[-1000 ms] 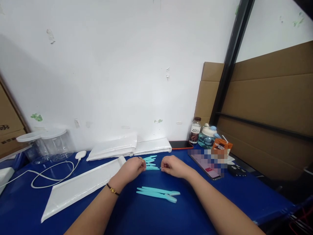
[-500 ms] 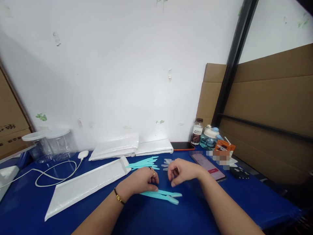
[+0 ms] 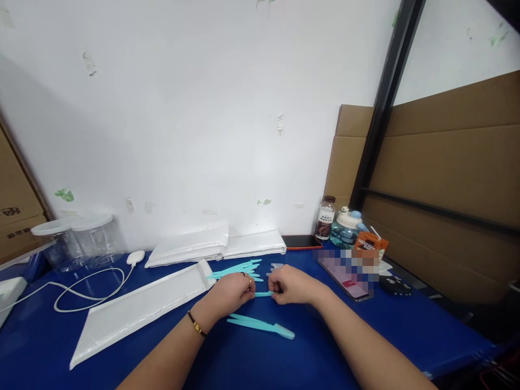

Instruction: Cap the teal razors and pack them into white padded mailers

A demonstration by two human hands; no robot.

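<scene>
Both my hands are closed on one thin teal plastic stick [image 3: 263, 293], held level just above the blue table [image 3: 284, 363]. My left hand [image 3: 232, 292], with a ring and a gold bracelet, pinches its left end. My right hand [image 3: 291, 285] pinches its right end. Two more teal sticks [image 3: 260, 324] lie side by side just in front of my hands. A loose pile of the same teal sticks [image 3: 238, 268] lies behind my left hand, with some small clear caps [image 3: 276, 266] next to it.
A long white padded envelope [image 3: 138, 309] lies to the left, with stacked white envelopes [image 3: 211, 244] by the wall. Clear jars [image 3: 81, 238] and a white cable [image 3: 81, 287] sit far left. Two phones [image 3: 301, 241], bottles [image 3: 325, 218] and a small carton [image 3: 369, 246] stand on the right by cardboard sheets.
My hands left the far pile and came nearer. The left hand took one stick from the near group, and now both hands hold it between them.
</scene>
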